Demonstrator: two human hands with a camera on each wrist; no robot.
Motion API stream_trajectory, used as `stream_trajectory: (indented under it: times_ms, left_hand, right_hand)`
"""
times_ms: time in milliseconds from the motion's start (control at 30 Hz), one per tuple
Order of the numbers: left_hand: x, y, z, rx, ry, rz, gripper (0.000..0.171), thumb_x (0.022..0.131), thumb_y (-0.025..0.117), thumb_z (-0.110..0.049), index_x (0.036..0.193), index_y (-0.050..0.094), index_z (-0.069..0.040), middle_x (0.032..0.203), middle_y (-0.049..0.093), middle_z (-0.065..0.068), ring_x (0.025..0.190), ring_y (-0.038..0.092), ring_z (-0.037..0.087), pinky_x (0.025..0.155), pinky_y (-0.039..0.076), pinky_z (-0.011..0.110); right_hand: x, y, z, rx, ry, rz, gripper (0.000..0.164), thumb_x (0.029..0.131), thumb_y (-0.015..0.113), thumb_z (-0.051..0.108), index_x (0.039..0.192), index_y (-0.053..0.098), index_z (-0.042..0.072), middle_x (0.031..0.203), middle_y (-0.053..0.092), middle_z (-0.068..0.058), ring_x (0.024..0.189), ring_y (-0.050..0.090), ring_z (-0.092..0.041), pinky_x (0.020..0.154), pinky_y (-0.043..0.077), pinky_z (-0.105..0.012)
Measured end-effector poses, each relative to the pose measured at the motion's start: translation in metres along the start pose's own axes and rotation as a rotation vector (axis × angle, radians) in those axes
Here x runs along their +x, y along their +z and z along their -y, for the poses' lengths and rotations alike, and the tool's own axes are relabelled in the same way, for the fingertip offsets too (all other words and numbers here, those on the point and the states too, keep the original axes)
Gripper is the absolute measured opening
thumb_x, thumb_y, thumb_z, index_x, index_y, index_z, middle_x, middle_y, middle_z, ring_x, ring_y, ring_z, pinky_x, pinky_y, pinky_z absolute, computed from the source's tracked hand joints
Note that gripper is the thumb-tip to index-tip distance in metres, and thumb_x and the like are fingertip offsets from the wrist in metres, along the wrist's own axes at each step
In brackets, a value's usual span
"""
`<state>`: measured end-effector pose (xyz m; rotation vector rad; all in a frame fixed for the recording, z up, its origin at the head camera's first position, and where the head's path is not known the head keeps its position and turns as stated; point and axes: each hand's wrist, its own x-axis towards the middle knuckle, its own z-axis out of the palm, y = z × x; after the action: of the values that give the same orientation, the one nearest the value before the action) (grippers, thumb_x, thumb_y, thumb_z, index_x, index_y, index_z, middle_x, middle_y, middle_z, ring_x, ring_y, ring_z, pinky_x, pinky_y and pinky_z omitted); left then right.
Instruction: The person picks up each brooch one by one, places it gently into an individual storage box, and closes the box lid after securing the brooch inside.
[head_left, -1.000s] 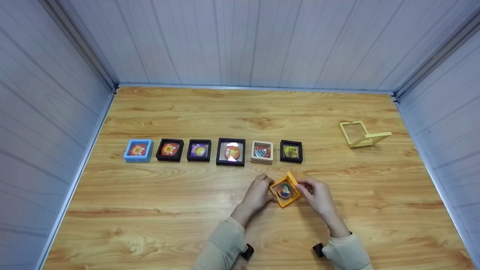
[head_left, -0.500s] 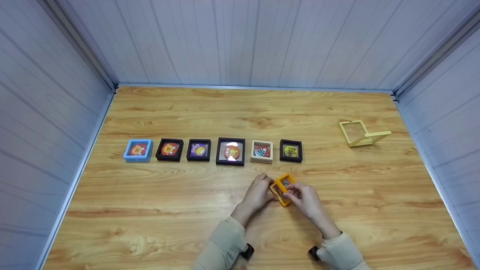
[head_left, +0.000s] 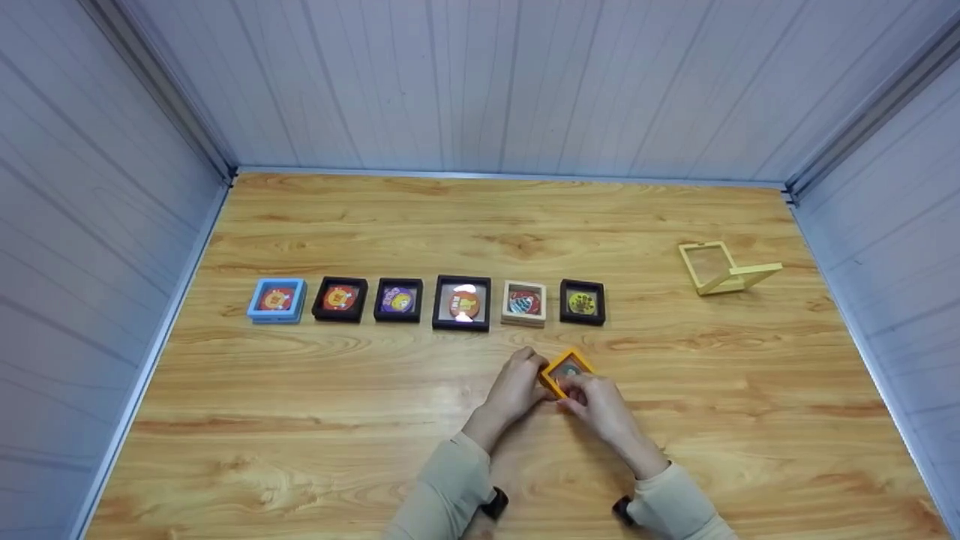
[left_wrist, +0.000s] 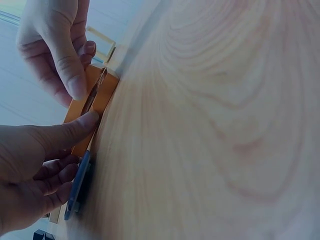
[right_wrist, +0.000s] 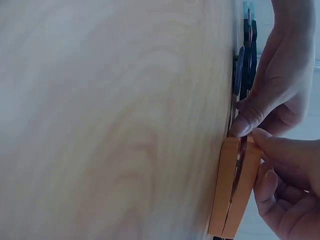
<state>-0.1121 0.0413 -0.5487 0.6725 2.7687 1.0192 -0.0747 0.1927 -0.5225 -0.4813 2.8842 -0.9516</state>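
My left hand point(head_left: 516, 386) grips the left side of an orange display frame point(head_left: 558, 361), its thumb across the edge of both halves. My right hand point(head_left: 600, 405) pinches the upper half by its near edge, fingertips over the window. The halves lie folded one over the other; a narrow gap runs between them in the left wrist view. Through the window part of a round badge point(head_left: 571, 369) shows; my right fingers hide the rest. Under my left fingers in the left wrist view, a dark blue disc point(left_wrist: 77, 187) stands out close to the tabletop; the head view hides it.
Behind the hands stands a row of small frames with round badges: light blue point(head_left: 277, 301), several black ones such as the large one point(head_left: 436, 304), and cream point(head_left: 523, 322). A pale yellow frame point(head_left: 697, 286) sits unfolded at the right. Panel walls point(head_left: 480, 90) edge the wooden table.
The orange frame's upper half has swung over from the right onto the lower half, covering the badge. My right hand has moved left with it; my left hand has kept its place.
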Motion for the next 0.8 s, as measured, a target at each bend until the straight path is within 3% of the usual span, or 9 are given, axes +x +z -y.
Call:
stream_trajectory:
  times_ms: [500,800]
  left_hand:
    - [-0.002,-0.003,0.001,-0.008,0.000,0.020,0.039,0.067,0.076,-0.022,0.097,0.063,-0.002,0.090,0.052,0.004,0.086,0.052,0.019,0.078,0.043,0.029]
    - [-0.013,-0.018,0.007,-0.016,0.015,-0.012,0.034,0.077,0.068,-0.025,0.101,0.060,-0.003,0.095,0.052,0.004,0.088,0.051,0.018,0.078,0.042,0.031]
  right_hand:
    - [0.003,-0.005,0.003,-0.068,0.034,0.082,0.018,0.068,0.074,0.007,0.068,0.056,0.007,0.061,0.055,0.003,0.054,0.050,-0.006,0.048,0.041,-0.021]
    - [-0.002,-0.015,-0.006,-0.137,0.017,0.076,0.013,0.067,0.074,0.005,0.068,0.062,0.004,0.063,0.059,-0.002,0.055,0.054,-0.011,0.049,0.043,-0.022]
